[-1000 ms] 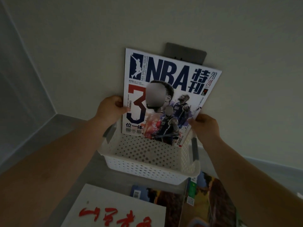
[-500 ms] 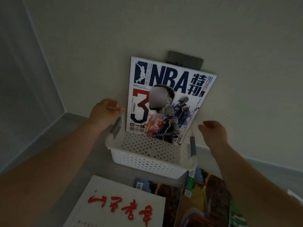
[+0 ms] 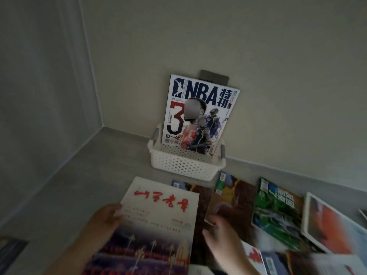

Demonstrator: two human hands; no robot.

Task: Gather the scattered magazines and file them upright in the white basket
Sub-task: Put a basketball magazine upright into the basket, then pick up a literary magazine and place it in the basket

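White perforated plastic forms the basket [image 3: 185, 165], which sits on the grey floor [image 3: 83, 185] close to the back wall. One magazine, the NBA issue [image 3: 198, 114], stands upright inside it with its top leaning back against the wall, in front of a dark wall plate [image 3: 214, 76].

Nearer the camera, a white-covered magazine with red brush lettering [image 3: 158, 217] lies or is held just in front of the basket. The left hand [image 3: 108, 217] is at its left edge, thumb over the cover, apparently gripping it; blur makes the grasp uncertain. The right hand [image 3: 220, 233] hangs just beside the magazine's right edge, fingers loosely spread and closed on nothing, above a brown-covered magazine [image 3: 232, 197].

More magazines lie flat to the right: a green-covered one [image 3: 278, 209] and, beyond it, one with an orange picture and white border [image 3: 331, 227]. A dark magazine [image 3: 184, 186] peeks out from under the white one, close to the basket's front wall. Others along the lower right are too blurred to describe.
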